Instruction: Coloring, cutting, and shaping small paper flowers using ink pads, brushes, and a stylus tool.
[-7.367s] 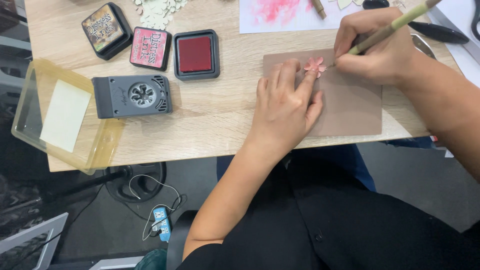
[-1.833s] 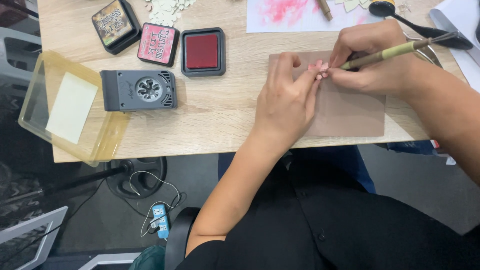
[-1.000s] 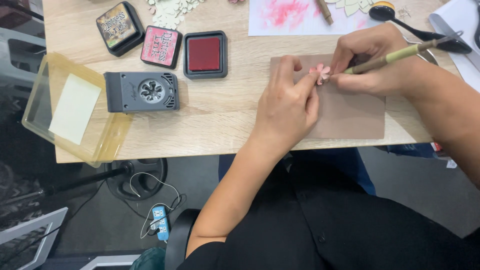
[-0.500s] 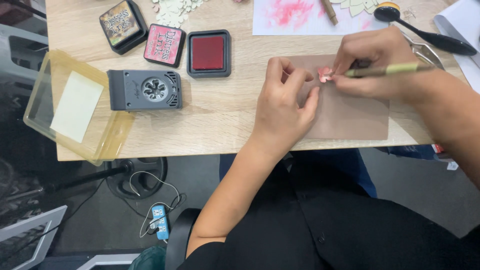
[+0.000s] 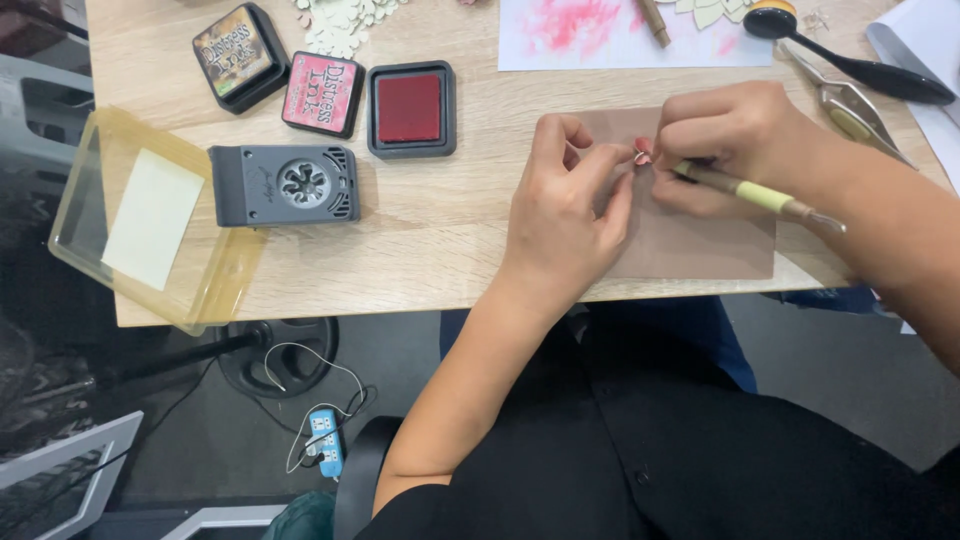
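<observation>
My left hand [image 5: 565, 215] rests on a brown mat [image 5: 700, 245] and pinches a small pink paper flower [image 5: 643, 152] at its fingertips. My right hand [image 5: 735, 140] meets it from the right, touching the same flower while gripping a thin stick tool [image 5: 765, 197] that lies nearly flat and points right. Both hands hover over the mat on a light wooden table [image 5: 440, 250].
Left of the hands sit a red ink pad [image 5: 410, 108], a pink ink pad [image 5: 322, 94], a brown ink pad [image 5: 240, 55], a grey flower punch [image 5: 285, 184] and a yellow clear lid [image 5: 150, 220]. Behind lie pink-stained paper [image 5: 610, 35], a black blending brush [image 5: 850, 65] and tweezers [image 5: 850, 105].
The stick tool has swung from pointing up and right to lying nearly flat. My right hand's fingers have closed in on the flower beside my left fingertips.
</observation>
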